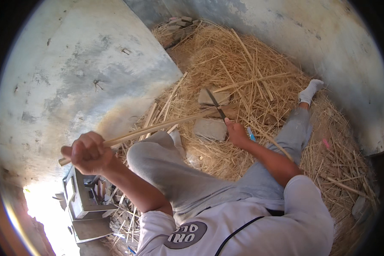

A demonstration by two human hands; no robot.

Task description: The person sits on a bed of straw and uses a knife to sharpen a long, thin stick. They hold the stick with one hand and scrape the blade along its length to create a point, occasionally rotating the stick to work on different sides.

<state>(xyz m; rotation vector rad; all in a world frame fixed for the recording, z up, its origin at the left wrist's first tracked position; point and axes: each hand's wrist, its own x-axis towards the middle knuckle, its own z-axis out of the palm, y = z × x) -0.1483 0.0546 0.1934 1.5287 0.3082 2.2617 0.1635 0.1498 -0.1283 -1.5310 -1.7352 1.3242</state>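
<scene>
My left hand point(88, 152), at the left, is closed round one end of a long split bamboo stick point(158, 126). The stick slants up to the right across my bent knee, and its far end lies by the stones between my legs. My right hand point(237, 133) grips the dark handle of a knife point(216, 103), whose blade points up and to the left. The blade crosses near the stick's far end; whether they touch I cannot tell. Beneath them lie a flat grey stone point(210, 129) and another stone point(205, 97) farther off.
Straw-like shavings point(213, 47) cover the floor around my legs, with several long strips point(260, 80) on top. Weathered walls point(94, 64) rise at left and back. An open-fronted box point(91, 194) stands lower left. A blue scrap point(251, 134) lies near my right wrist.
</scene>
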